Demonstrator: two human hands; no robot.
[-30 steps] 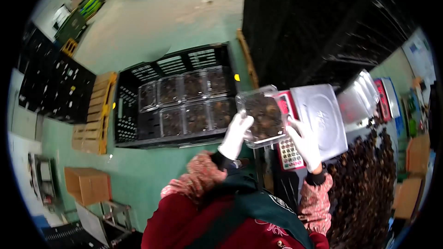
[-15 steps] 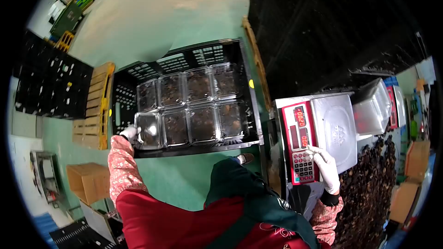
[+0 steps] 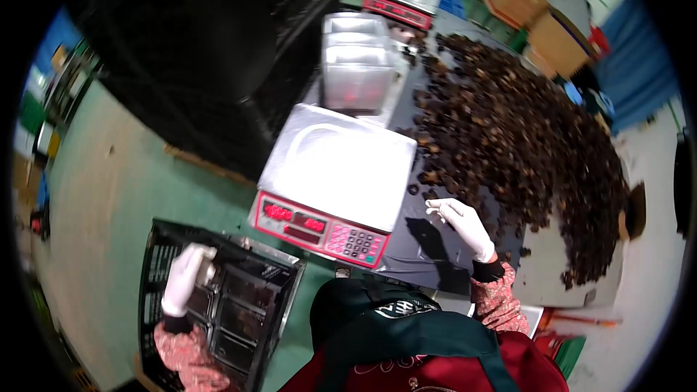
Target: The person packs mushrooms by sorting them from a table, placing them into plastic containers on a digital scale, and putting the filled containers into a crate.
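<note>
My left hand, in a white glove, is over the black plastic crate at lower left. Its slightly blurred fingers are apart, with nothing visible in them. Below it, clear lidded boxes with dark contents lie in the crate, partly hidden by the hand and sleeve. My right hand, gloved too, hovers over the dark table top, fingers stretched out and holding nothing. Beside it spreads a heap of dark brown dried pieces resembling wood ear fungus. Between my hands stands a red scale with a bare, shiny pan.
Nested clear plastic tubs stand behind the scale. Farther back is a second red scale. A tall black stack rises at upper left. Cardboard boxes sit beyond the heap.
The view has turned right, towards the table and heap. My left hand has left the corner box in the crate. My right hand has moved off the scale's keypad to above the table.
</note>
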